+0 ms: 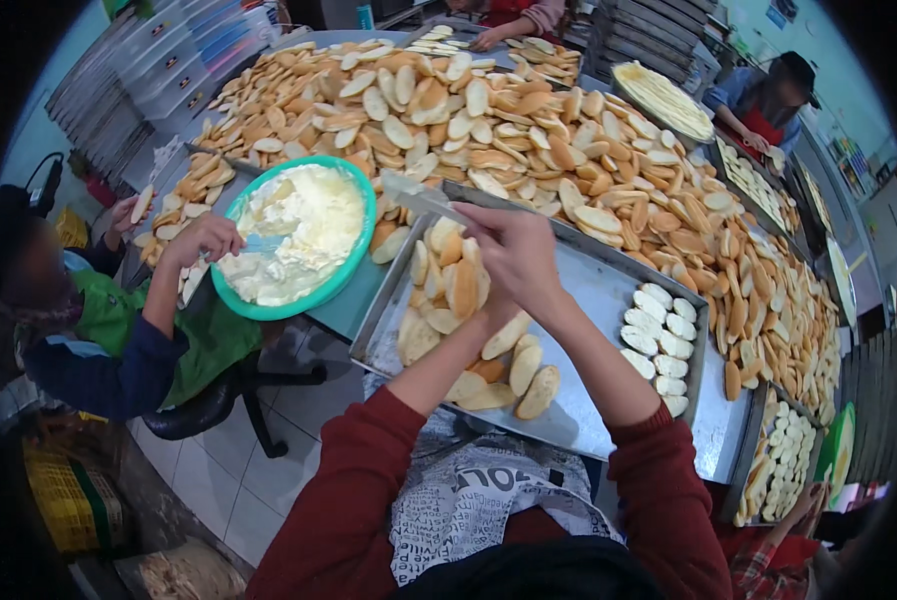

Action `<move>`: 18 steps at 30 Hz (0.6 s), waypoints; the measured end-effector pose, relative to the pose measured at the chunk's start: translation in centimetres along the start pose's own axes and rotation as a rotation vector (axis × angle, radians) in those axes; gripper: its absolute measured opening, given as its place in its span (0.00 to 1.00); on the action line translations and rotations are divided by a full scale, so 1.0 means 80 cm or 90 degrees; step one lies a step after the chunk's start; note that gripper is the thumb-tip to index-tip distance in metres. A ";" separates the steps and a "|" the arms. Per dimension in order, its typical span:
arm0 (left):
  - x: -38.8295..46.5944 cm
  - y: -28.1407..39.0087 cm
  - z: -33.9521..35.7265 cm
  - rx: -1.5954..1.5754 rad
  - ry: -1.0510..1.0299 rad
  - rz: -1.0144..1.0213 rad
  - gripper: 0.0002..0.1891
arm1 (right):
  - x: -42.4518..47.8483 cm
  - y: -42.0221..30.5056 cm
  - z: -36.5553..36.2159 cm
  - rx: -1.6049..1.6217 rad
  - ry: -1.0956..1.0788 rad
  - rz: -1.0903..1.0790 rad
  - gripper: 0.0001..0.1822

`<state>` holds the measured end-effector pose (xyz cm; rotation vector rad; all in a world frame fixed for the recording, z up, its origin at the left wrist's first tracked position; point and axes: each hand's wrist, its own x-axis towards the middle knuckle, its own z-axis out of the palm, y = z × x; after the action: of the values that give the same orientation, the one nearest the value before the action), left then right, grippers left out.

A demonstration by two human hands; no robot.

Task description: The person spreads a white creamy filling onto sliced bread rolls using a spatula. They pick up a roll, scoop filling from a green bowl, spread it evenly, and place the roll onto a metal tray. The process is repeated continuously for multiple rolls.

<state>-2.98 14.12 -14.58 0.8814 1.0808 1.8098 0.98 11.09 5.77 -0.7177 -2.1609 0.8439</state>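
My right hand grips a flat spreading spatula, its pale blade pointing up and left toward the green bowl. Lower down, my left hand is mostly hidden behind the right one, so its fingers and anything in them cannot be seen. Both hands are above a metal baking tray. Loose oval bread slices are heaped in the tray's left part, close to my left hand. Rows of cream-coated slices lie along its right end. Left of the tray, a green plastic bowl holds whitish cream.
A large pile of bread slices spreads behind the tray. At left, a person in a green apron dips a light blue spatula into the bowl. Other people work across the table and at lower right. Another filled tray stands there.
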 end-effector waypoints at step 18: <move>-0.165 0.176 -0.023 -0.308 -0.003 -0.446 0.24 | 0.135 0.005 0.211 -0.078 -0.289 0.073 0.10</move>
<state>-3.39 -2.39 -4.40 0.1718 0.7585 1.3667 -18.27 12.90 0.62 -0.7742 -2.6121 1.0183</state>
